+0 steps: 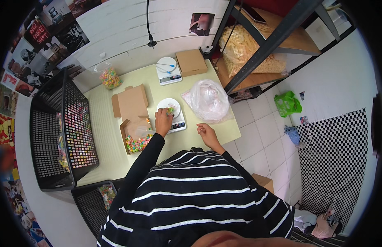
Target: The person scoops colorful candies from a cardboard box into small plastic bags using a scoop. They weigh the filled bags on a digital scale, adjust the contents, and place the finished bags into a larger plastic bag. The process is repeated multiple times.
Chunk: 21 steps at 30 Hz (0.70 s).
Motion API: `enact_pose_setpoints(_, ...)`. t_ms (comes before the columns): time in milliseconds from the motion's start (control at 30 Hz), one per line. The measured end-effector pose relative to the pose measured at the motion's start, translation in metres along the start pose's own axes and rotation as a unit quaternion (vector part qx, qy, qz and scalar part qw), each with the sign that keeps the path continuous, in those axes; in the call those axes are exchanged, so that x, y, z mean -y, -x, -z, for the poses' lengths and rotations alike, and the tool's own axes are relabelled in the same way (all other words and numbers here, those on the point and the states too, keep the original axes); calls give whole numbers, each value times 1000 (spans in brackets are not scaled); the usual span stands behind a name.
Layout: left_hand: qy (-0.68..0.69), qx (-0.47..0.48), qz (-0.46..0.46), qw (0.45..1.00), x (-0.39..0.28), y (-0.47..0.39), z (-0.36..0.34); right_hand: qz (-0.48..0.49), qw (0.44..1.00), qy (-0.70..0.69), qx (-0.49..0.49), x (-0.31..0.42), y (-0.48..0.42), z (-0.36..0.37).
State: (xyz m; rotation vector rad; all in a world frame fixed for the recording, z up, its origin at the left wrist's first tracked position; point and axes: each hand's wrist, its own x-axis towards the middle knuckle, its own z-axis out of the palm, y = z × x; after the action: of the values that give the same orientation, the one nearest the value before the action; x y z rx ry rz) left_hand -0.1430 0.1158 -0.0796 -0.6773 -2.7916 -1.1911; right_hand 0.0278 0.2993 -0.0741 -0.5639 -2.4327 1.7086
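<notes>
My left hand [163, 122] reaches onto the round white plate of a digital kitchen scale [178, 126]. Its fingers close around a small clear plastic bag [170, 110] with colourful candy pieces inside. My right hand [207, 134] hovers by the table's front edge, right of the scale, with its fingertips drawn together; whether something small is between them is unclear. Left of the scale, an open cardboard box [128, 145] holds loose colourful candies [138, 143] and a clear plastic scoop [143, 131]. A large plastic bag [209, 100] full of clear packaging lies ahead of my right hand.
A second scale [168, 73] with a blue-tipped cord on it stands behind, beside a closed cardboard box [191, 62]. A candy-filled bag [110, 77] rests near the wall. Tall black plastic baskets [81, 129] line the left; a metal-framed shelf [271, 38] rises at right.
</notes>
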Motion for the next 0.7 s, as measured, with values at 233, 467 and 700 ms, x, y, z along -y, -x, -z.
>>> enact_pose_setpoints(233,-5,-21,32,999,7,-1,-11,42,996,-2,76,7,-31,-2)
enact_pose_setpoints(467,135,15,118,984,5,8,-7,64,993,12,95,22,-53,-15)
enact_pose_setpoints(700,315,103,119,936,-17,44,7,-9,987,-118,108,40,-67,-23)
